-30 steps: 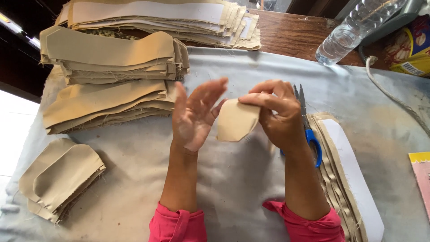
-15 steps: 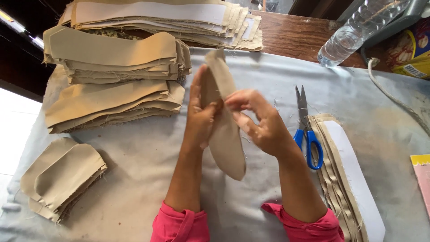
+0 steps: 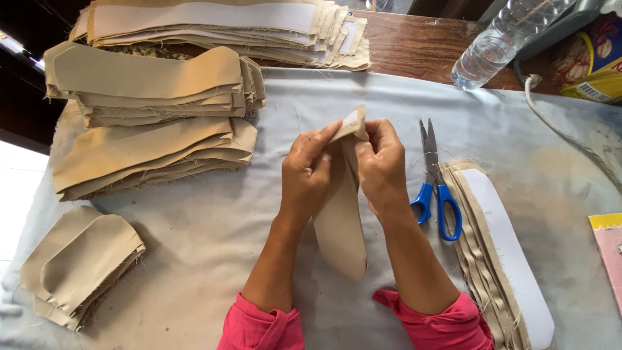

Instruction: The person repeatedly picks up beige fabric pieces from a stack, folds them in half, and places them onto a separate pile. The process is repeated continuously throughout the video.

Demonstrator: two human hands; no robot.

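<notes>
A big pale grey cloth [image 3: 214,246] covers the table in front of me. On its far left side sit tall stacks of tan fabric pieces [image 3: 152,123], and more stacks [image 3: 220,29] lie along the far edge on the brown wood. A smaller pile of rounded tan pieces [image 3: 81,266] lies near my left elbow. On my right a long stack with a white piece on top [image 3: 502,253] runs away from me. A clear plastic bottle [image 3: 495,45] lies at the far right.

Blue-handled scissors [image 3: 435,185] lie just beside my right hand, blades pointing away from me.

In the middle I hold one long tan fabric piece [image 3: 342,230]. Its long side runs away from me, with the rounded end near my chest and the narrow end up and far. My left hand [image 3: 311,178] and right hand [image 3: 382,172] both pinch that top end, where the tip folds over and shows a white underside.
</notes>
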